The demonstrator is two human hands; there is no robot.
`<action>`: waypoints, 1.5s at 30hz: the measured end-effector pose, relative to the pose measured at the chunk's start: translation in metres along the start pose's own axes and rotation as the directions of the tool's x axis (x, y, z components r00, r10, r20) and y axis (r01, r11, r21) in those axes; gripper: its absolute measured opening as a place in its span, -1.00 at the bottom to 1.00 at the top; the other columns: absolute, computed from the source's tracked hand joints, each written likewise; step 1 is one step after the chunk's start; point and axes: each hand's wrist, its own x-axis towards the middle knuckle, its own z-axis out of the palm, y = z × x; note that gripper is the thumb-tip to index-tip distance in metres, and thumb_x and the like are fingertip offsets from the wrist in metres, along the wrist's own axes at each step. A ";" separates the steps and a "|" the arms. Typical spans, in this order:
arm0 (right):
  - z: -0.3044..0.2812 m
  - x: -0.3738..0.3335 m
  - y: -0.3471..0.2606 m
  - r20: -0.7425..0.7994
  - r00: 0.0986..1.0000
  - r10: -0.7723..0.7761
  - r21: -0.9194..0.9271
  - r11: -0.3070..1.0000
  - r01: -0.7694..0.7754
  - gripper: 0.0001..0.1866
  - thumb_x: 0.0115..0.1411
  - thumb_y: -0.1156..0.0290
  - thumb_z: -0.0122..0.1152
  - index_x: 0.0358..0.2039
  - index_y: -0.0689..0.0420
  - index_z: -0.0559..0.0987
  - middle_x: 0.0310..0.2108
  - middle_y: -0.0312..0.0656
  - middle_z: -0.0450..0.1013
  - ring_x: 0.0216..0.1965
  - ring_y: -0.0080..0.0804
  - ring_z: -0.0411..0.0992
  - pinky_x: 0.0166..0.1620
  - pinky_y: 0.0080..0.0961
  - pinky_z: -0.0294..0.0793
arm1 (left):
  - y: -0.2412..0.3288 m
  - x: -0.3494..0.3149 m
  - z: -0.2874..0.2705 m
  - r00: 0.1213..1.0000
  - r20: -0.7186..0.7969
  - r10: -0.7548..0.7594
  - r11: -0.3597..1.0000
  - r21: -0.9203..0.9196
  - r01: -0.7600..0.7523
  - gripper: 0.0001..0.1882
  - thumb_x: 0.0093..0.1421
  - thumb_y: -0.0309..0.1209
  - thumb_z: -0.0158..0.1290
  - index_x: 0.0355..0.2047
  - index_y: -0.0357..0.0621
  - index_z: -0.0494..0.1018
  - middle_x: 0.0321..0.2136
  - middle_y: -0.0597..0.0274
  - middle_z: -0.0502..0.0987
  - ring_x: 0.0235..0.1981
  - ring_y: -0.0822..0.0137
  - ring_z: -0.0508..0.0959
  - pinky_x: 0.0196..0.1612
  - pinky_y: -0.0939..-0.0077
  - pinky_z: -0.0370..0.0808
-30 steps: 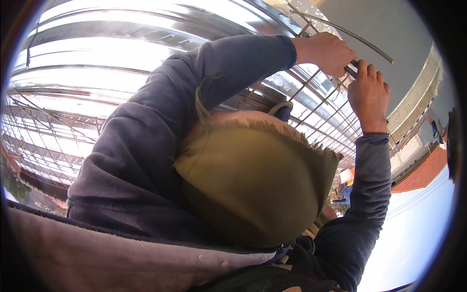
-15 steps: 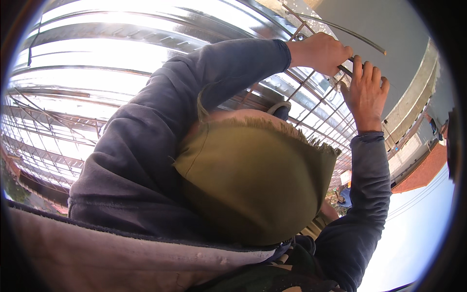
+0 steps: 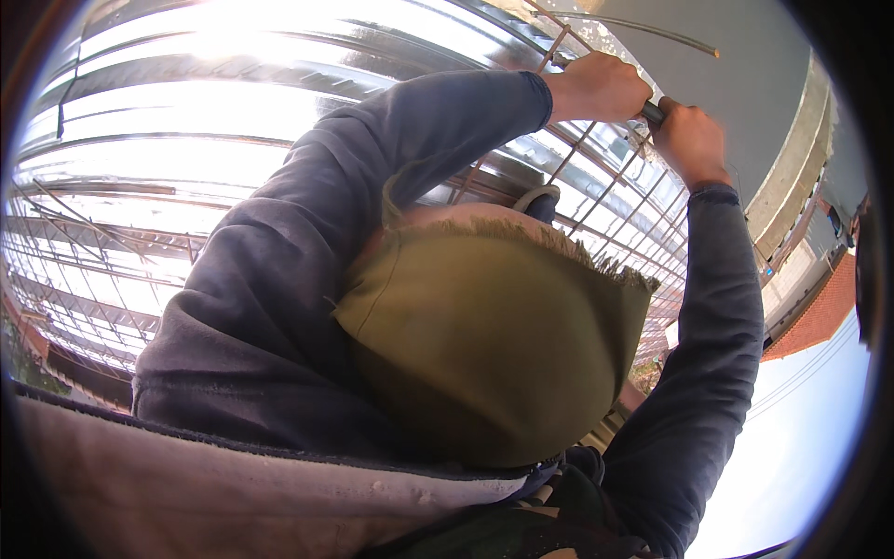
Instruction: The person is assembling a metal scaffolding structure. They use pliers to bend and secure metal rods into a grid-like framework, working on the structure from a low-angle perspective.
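Both of my hands are up at the top right, over a grid of thin steel rebar (image 3: 579,149). My left hand (image 3: 601,88) is closed round a dark rod (image 3: 654,114). My right hand (image 3: 691,143) makes a fist on the same rod, right beside the left one. Only a short piece of the rod shows between the fists, so its full shape and far end are hidden. Just beyond the left hand, rusty bars (image 3: 557,45) cross near the edge of the deck.
Shiny corrugated metal decking (image 3: 186,93) spreads under the rebar. A loose bent bar (image 3: 666,34) sticks out over a grey surface (image 3: 736,84). A concrete ledge (image 3: 792,154) runs along the right. Olive cloth (image 3: 494,345) blocks the middle; a shoe (image 3: 537,199) shows past it.
My right hand, with its fingers half spread on the rod before, has closed round it and moved up and left. The left hand has shifted slightly up and left.
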 end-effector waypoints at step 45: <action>-0.046 -0.017 -0.016 0.603 0.776 -0.184 0.627 0.711 -0.319 -0.59 0.43 0.09 0.38 -0.02 0.20 0.59 -0.43 -0.11 0.63 -0.49 -0.35 0.64 -0.35 -0.36 0.66 | 0.011 -0.031 0.004 0.971 -0.171 0.166 0.986 -0.003 -0.169 -0.41 0.09 -0.06 0.42 0.01 -0.04 0.46 -0.37 0.15 0.71 -0.28 0.00 0.76 -0.23 0.03 0.59</action>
